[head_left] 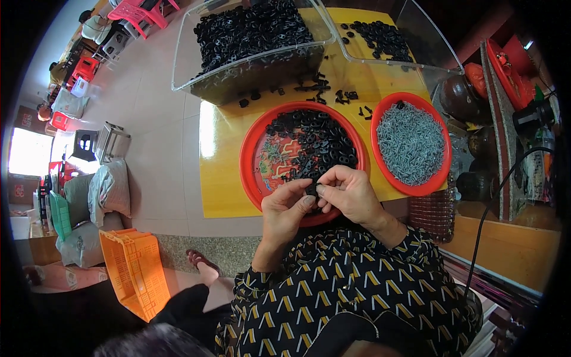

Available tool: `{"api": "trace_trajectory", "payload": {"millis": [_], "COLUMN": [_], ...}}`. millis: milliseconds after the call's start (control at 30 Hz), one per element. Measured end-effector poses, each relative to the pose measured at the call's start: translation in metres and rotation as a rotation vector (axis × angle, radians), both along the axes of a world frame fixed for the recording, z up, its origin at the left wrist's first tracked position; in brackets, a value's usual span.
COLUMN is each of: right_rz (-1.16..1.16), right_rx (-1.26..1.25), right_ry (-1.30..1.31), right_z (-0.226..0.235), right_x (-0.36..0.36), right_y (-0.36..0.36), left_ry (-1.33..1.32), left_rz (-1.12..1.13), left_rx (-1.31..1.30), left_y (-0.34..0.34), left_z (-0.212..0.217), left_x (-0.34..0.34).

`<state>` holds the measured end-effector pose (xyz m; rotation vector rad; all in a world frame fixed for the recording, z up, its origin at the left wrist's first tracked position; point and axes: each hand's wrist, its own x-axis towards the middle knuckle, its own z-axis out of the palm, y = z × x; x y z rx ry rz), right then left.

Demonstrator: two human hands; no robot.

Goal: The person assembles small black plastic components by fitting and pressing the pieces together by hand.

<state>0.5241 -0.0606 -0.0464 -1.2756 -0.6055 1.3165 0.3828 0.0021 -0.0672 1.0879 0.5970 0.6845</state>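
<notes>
Over the red tray (250, 172), my left hand (285, 208) and right hand (351, 193) pinch one black plastic piece (311, 189); the tray's heap remains large.

Small black part (311, 189), seemingly pinched above red tray (250, 169).

Single view: head-worn fisheye, left of side-by-side pair, looking steeply down from above yellow table (221, 178). Upright, unmirrored; picture's left is person's left. Close range: table fills centre, wearer's patterned sleeves (357, 285) enter from lower edge below table. Straight lines bow near rim; tiled floor (148, 119) left of table, black vignette at corners.
</notes>
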Motion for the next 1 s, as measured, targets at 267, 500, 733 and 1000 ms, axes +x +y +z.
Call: {"api": "trace_trajectory", "payload": {"millis": [267, 500, 733, 1000], "right_rz": [0.026, 0.073, 0.154, 0.214], "right_rx": [0.008, 0.014, 0.081, 0.059], "right_ry": [0.017, 0.015, 0.098, 0.242], "right_z": [0.000, 0.002, -0.010, -0.014], "right_x": [0.001, 0.004, 0.015, 0.020], "right_y": [0.000, 0.002, 0.002, -0.001], "left_ry": [0.002, 0.023, -0.031, 0.016], "left_rz": [0.003, 0.019, 0.017, -0.015], "left_rx": [-0.036, -0.009, -0.028, 0.130], "left_y": [-0.001, 0.001, -0.001, -0.003], "left_z": [-0.001, -0.001, 0.000, 0.006], "left_x": [0.002, -0.001, 0.001, 0.003]}}
